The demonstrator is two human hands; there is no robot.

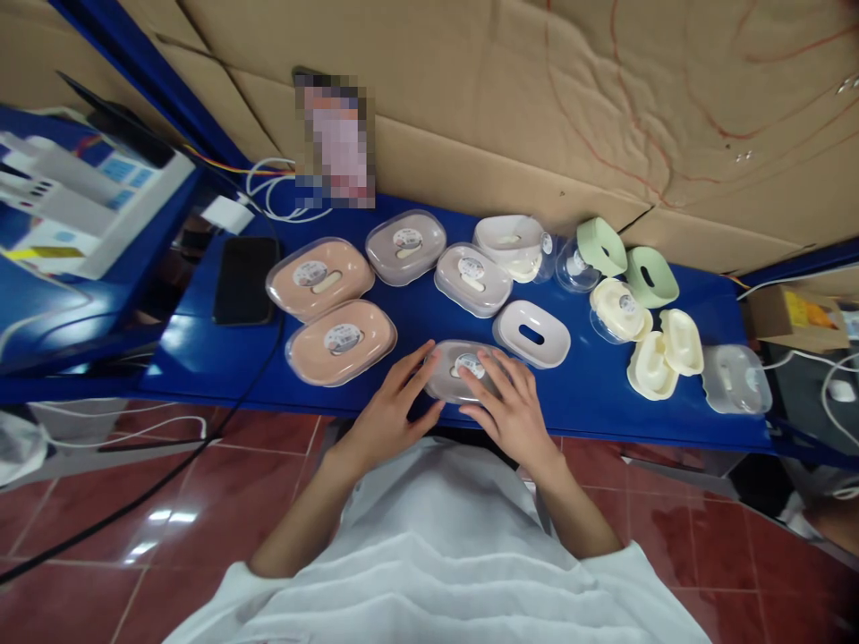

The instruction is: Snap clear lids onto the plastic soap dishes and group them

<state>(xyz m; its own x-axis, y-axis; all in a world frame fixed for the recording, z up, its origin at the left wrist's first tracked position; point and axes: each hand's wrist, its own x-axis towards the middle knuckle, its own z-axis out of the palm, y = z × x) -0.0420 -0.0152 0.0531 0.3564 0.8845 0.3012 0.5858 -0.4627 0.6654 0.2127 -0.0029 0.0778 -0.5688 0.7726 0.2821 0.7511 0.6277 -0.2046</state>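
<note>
A grey soap box with a clear lid and a round sticker (456, 368) lies at the near edge of the blue table (591, 394). My left hand (395, 402) rests on its left side, fingers stretched flat over the lid. My right hand (510, 407) lies on its right side, fingers spread and pressing down on the lid. Neither hand grips the box; both lie on top of it.
Two peach boxes (319, 277) (341, 342) lie to the left, grey ones (405, 246) (473, 279) behind, a lidless grey tray (532, 334) beside my right hand. Cream and green parts (664, 353) (650, 275) sit at right. A black phone (245, 279) and cables lie left; cardboard stands behind.
</note>
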